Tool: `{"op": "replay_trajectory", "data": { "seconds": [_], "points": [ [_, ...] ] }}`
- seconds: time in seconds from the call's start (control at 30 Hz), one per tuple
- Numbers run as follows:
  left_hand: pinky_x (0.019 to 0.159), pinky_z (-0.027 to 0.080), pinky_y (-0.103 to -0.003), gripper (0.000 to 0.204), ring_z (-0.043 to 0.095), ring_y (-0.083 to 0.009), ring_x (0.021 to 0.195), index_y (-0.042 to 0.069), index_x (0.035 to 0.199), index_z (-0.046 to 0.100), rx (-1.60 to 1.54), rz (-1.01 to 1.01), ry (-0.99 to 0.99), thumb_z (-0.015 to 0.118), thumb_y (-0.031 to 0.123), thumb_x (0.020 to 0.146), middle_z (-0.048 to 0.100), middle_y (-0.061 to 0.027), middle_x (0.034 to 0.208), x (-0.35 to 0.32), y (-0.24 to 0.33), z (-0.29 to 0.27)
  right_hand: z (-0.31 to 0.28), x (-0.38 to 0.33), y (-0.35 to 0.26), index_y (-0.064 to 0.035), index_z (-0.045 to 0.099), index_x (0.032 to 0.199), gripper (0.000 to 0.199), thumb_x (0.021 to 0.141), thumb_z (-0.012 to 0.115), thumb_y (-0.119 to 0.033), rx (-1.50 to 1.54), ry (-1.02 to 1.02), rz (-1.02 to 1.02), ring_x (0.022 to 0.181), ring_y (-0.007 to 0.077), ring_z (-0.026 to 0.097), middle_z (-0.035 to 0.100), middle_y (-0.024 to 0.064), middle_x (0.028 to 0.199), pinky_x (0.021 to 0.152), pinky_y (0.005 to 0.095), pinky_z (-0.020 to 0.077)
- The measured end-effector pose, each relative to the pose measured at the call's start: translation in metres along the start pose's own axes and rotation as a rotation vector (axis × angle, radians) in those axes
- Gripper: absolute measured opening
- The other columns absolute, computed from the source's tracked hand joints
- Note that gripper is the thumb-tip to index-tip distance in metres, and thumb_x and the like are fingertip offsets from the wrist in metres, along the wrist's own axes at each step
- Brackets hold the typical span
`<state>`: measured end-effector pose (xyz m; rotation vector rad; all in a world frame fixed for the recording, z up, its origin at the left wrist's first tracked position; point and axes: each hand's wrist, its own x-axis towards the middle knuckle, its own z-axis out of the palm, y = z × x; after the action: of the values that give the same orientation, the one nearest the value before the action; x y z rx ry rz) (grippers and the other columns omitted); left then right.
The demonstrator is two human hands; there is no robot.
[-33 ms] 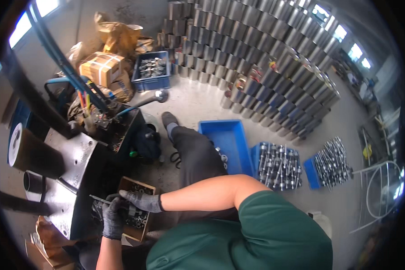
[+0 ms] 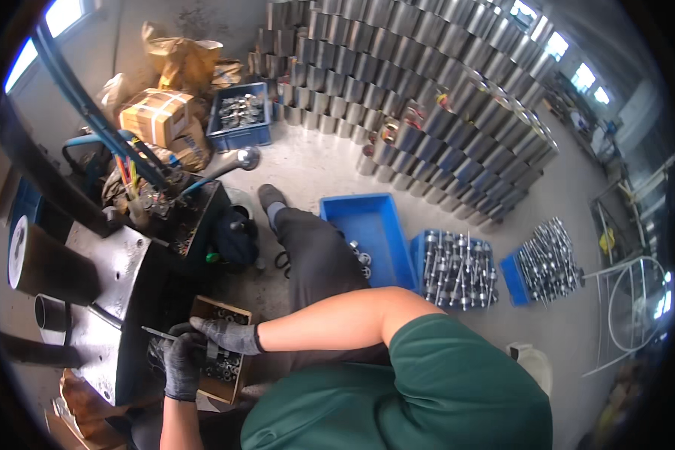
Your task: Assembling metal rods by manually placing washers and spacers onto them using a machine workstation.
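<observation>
In dark grey gloves, both my hands meet over a wooden box point(image 2: 233, 389) of small dark rings and metal parts. My left hand point(image 2: 181, 367) is closed round a thin metal shaft point(image 2: 157, 333), whose bare end sticks out leftward toward the black machine. Just right of it, my right hand point(image 2: 229, 335) lies across the box with its thumb toward the left hand. Its fingers curl under and are mostly hidden, so what they grip does not show.
A black metal machine point(image 2: 117, 259) with cylinders and a ball-ended lever point(image 2: 248, 157) stands at left. Ahead are a blue tray point(image 2: 367, 225) with a few rings and blue bins of metal shafts point(image 2: 460, 271). Stacked metal cylinders point(image 2: 427, 97) rise behind, near a cardboard box point(image 2: 156, 116).
The whole view has shifted a little, so the surroundings sit slightly further left. Both hands keep nearly the same pose by the shaft.
</observation>
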<state>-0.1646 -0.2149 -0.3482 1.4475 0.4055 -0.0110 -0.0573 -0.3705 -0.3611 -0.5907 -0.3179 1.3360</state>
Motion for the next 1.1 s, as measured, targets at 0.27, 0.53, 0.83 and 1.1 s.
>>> {"op": "replay_trajectory", "data": {
  "seconds": [0.27, 0.53, 0.83, 1.1],
  "points": [
    [0.091, 0.052, -0.029, 0.042, 0.064, -0.0169, 0.102, 0.003, 0.125, 0.058, 0.125, 0.291, 0.042, 0.054, -0.003, 0.084, 0.067, -0.008, 0.115, 0.025, 0.019, 0.054, -0.037, -0.008, -0.044, -0.0232, 0.066, 0.091, 0.045, 0.101, 0.047, -0.063, 0.175, 0.394, 0.27, 0.045, 0.0117, 0.055, 0.064, 0.0018, 0.066, 0.039, 0.0272, 0.04],
    [0.094, 0.052, -0.035, 0.039, 0.065, -0.0235, 0.104, 0.002, 0.129, 0.058, 0.901, 0.163, -0.172, 0.056, -0.003, 0.09, 0.067, -0.0135, 0.112, 0.038, 0.0, 0.041, -0.043, -0.029, -0.129, -0.0188, 0.06, 0.082, 0.032, 0.088, 0.072, -0.048, 0.431, 0.737, -0.19, 0.045, 0.0132, 0.055, 0.062, 0.0013, 0.063, 0.036, 0.0279, 0.0385],
    [0.094, 0.053, -0.046, 0.027, 0.065, -0.0419, 0.108, 0.004, 0.12, 0.063, 1.053, 0.021, -0.262, 0.063, 0.014, 0.094, 0.067, -0.0233, 0.116, 0.038, -0.026, 0.027, -0.068, -0.152, -0.262, -0.0161, 0.055, 0.1, 0.037, 0.088, 0.076, -0.045, 0.567, 0.635, -1.019, 0.08, 0.017, 0.068, 0.067, 0.005, 0.092, 0.064, 0.0309, 0.0559],
    [0.095, 0.053, -0.046, 0.034, 0.065, -0.0403, 0.109, 0.004, 0.123, 0.062, 1.168, 0.0, -0.268, 0.067, 0.015, 0.092, 0.067, -0.022, 0.116, 0.028, 0.006, 0.05, -0.221, -0.357, -0.245, -0.0222, 0.057, 0.09, 0.014, 0.097, 0.062, -0.034, 0.121, 1.311, -0.607, 0.063, 0.0196, 0.063, 0.061, -0.001, 0.07, 0.059, 0.0409, 0.052]
  ]
}}
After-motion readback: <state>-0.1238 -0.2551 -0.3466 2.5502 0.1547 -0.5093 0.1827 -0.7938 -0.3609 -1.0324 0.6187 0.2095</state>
